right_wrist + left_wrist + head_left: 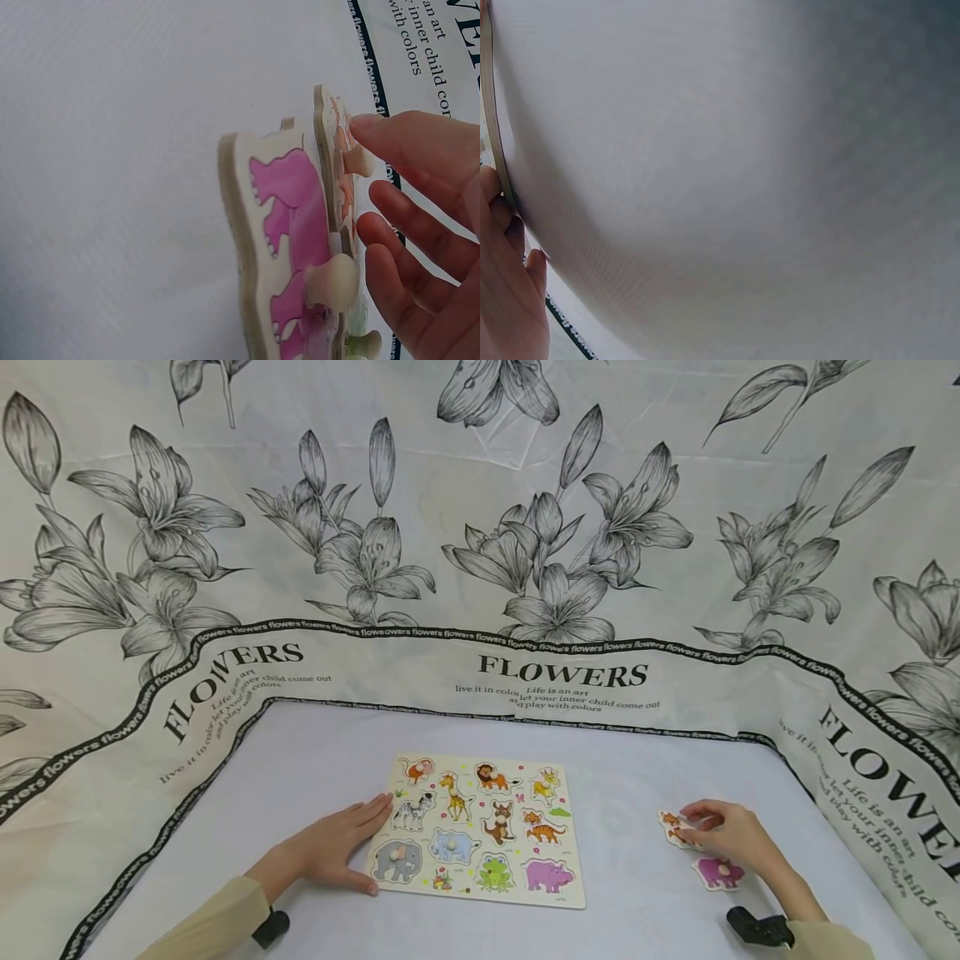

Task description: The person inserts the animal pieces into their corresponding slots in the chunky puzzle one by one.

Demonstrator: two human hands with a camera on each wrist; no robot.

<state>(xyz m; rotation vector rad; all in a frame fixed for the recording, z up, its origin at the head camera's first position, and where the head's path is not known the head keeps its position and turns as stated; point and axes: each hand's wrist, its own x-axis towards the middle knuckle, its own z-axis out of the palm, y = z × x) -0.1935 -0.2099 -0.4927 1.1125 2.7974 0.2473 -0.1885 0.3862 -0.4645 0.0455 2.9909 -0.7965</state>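
A wooden animal puzzle board [517, 856] lies on the white table. My left hand [327, 852] rests at its left side with fingers extended, fingertips touching the edge; the left wrist view shows only part of that hand [510, 285]. My right hand [738, 839] is over a knobbed tiger piece [670, 828]. In the right wrist view its thumb and fingers stand around the tiger's knob [360, 161], with no visible pinch. Just nearer lies a purple hippo piece [720, 873] with a pale knob. A green piece [364, 345] shows partly beyond the hippo in the right wrist view.
A grey elephant piece [397, 862] and a blue animal piece [453, 846], both with knobs, sit in the board. White tabletop [622, 802] lies between board and loose pieces. A flower-printed cloth [480, 568] with black-lettered trim borders the table's far side.
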